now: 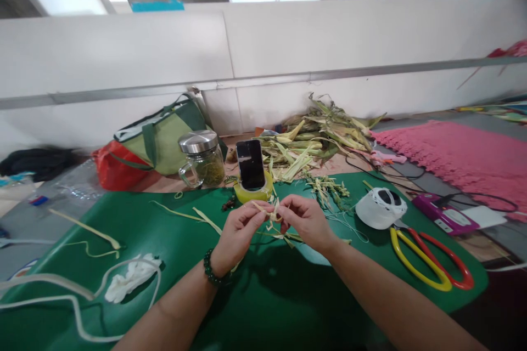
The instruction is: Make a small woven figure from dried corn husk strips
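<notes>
My left hand (241, 230), with a dark green bead bracelet (211, 269) at the wrist, pinches a small pale piece of knotted corn husk (272, 216) from the left. From the right, my right hand (304, 220) grips the same piece between thumb and fingers. Both hands are close together above the green mat (255, 296). Just beyond them a phone (250, 164) leans upright on a roll of yellow tape (251, 194). Loose husk strips (208, 220) lie left of my hands. The fingertips partly hide the held piece.
A heap of dried husks (313, 137) lies at the back. A glass mug (206, 164) and green bag (168, 137) stand left of it. At right are white twine (379, 209), large scissors (428, 263) and a purple power strip (444, 214). Crumpled tissue (132, 279) and a white cord (78, 318) lie front left.
</notes>
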`<state>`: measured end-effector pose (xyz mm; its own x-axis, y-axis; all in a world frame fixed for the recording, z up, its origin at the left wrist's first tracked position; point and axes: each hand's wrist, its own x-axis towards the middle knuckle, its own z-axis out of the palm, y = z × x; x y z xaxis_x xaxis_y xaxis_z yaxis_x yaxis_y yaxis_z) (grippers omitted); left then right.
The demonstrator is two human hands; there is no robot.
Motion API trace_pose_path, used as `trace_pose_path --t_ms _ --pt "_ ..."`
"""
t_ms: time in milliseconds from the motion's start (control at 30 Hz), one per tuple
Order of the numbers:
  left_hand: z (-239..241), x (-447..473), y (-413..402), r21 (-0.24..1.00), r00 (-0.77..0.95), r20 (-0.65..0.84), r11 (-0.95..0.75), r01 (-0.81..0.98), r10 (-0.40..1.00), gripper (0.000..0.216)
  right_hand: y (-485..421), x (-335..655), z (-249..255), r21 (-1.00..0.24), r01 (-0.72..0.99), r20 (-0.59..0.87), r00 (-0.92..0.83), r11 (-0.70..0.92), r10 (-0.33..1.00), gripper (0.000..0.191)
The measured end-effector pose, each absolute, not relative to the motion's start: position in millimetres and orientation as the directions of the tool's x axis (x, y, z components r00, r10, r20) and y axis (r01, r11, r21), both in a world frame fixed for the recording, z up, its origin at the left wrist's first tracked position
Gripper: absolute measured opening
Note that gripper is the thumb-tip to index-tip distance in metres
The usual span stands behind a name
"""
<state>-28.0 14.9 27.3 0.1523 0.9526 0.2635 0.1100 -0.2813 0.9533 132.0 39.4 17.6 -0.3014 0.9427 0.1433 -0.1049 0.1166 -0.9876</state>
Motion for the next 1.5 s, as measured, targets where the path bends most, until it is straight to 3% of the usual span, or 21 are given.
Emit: trace_pose_path --t_ms 167,400,667,800,1033,1333,1500 --pt "22.8 -26.0 15.9 0.968 0.077 0.199 -0.208 0.138 0.977 0.029 36.4 130.5 14.4 -0.975 -0.044 0.222 -0.256 0.218 0.941 0.025" --pt "22.0 -25.0 17.8 0.996 0.269 0.0 0.025 -0.091 0.963 0.045 38.7 129.6 8.8 -0.966 0.014 0.247 -0.249 0.259 0.937 0.021" --pt "24.5 -35.0 21.0 0.927 0.382 -0.224 0.317 -0.2 0.897 0.037 41.4 129.8 8.4 -0.973 -0.002 0.224 -0.235 0.23 0.946 0.024" --pt "28.2 -36.9 21.1 0.894 0.387 -0.276 0.383 -0.234 0.88 0.035 42.7 131.5 8.8 -0.974 -0.045 0.226 -0.235 0.222 0.945 0.027" --pt "28.9 -40.2 24.8 0.903 0.359 -0.188 0.304 -0.302 0.914 0.045 44.9 132.1 9.4 -0.978 -0.093 0.205 -0.22 0.189 0.954 0.031" --pt "27.0 -31.1 22.5 0.997 0.254 -0.038 0.054 -0.056 0.966 0.036 42.0 130.2 8.3 -0.972 -0.098 0.23 -0.252 0.212 0.94 0.028" --pt "27.7 -34.3 23.7 0.999 0.227 -0.003 0.014 -0.047 0.974 0.04 41.7 129.4 6.4 -0.972 -0.058 0.234 -0.31 0.227 0.922 0.027"
